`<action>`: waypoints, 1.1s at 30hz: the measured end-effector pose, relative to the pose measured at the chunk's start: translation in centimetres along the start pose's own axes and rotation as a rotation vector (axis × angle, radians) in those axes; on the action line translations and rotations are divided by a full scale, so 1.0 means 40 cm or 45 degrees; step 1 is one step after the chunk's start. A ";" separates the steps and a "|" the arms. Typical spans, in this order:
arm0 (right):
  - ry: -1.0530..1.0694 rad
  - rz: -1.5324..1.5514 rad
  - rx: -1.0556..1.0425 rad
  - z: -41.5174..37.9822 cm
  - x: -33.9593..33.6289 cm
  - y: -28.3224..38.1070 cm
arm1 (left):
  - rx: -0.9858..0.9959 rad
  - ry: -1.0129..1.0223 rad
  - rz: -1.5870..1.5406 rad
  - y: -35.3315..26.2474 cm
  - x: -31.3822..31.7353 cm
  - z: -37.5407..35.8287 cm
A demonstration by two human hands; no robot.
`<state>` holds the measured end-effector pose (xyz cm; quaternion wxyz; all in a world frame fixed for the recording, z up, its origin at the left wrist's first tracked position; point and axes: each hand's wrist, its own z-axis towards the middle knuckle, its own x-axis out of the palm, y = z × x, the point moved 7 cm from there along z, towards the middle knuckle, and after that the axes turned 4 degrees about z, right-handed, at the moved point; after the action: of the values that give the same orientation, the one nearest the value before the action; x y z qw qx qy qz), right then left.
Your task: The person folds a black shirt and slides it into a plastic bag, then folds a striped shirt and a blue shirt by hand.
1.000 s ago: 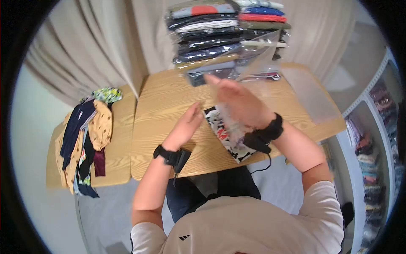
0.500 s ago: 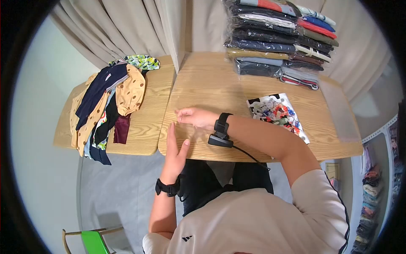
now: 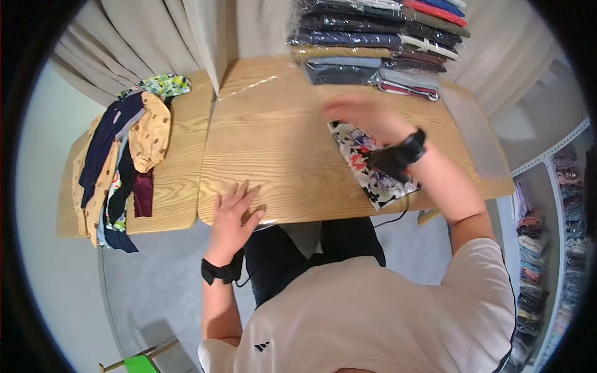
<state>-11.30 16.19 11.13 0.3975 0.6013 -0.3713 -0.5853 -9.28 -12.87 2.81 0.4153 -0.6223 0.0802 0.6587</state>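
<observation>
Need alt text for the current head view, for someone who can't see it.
Seen from above, a motion-blurred right hand is over a folded floral-print garment, contact unclear, while the left hand spreads its fingers at the near edge of a wooden table. Bagged, folded clothes are stacked behind; loose clothes lie in a heap to the left.

Shirt [image 3: 373, 304]: off-white, plain, short sleeves.
Logo [image 3: 262, 346]: black, slanted bars, on the front toward the left sleeve.
Stripe [image 3: 509, 292]: thin, dark, down the right outer edge.
Trousers [image 3: 354, 239]: black.
Left band [image 3: 216, 272]: black strap, dark block at its inner edge.
Left cable [image 3: 243, 283]: short visible length, dark.
Right band [image 3: 415, 147]: black; attached block [image 3: 390, 163] blurred.
Right cable [image 3: 398, 218]: thin, black.
</observation>
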 end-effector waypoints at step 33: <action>-0.306 1.396 0.736 -0.365 -0.141 -0.360 | -0.199 -0.047 0.387 0.009 -0.014 -0.036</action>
<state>2.78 27.83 0.26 0.4168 0.3365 -0.8107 -0.2360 -8.50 -14.23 2.85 0.2627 -0.6213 0.1141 0.7293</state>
